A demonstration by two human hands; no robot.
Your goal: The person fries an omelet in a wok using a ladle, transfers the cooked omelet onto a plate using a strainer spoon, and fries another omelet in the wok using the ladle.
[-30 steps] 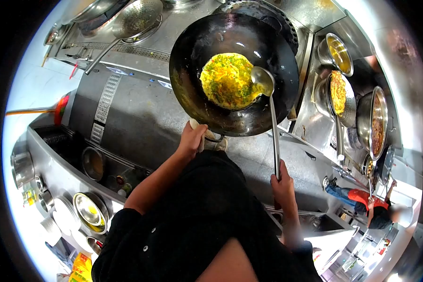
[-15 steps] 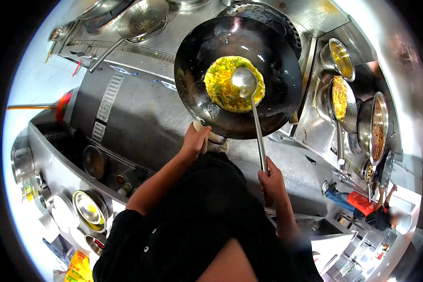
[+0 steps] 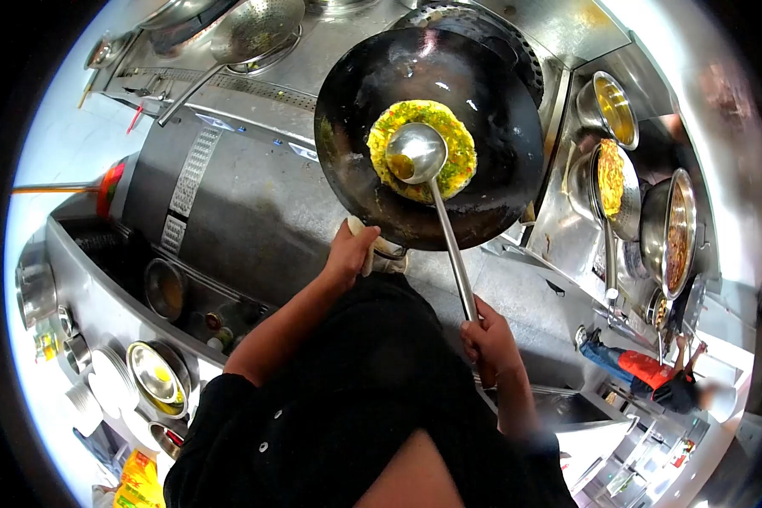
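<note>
My left hand (image 3: pixel 350 252) is closed on the near edge of a black wok (image 3: pixel 499 161), with a folded pale cloth (image 3: pixel 367 264) in its grip. Inside the wok lies a round yellow omelette (image 3: pixel 461 144) flecked with green and red bits. My right hand (image 3: pixel 491 339) is wrapped around the handle of a long metal ladle (image 3: pixel 455 254). The ladle's bowl is over the omelette with its hollow side up, and a little yellowish liquid shows in it. Whether the bowl touches the omelette I cannot tell.
To the right stand a bowl of yellow liquid (image 3: pixel 615 110), a strainer holding a cooked omelette (image 3: pixel 611 182) and a large steel bowl (image 3: pixel 677 233). A long-handled strainer (image 3: pixel 258 30) rests at upper left. A person in a red apron (image 3: pixel 639 368) stands at far right.
The ladle's bowl has shifted left over the omelette and looks larger, with its hollow now showing liquid. My right hand has moved slightly down. My left hand and the wok stay nearly in place.
</note>
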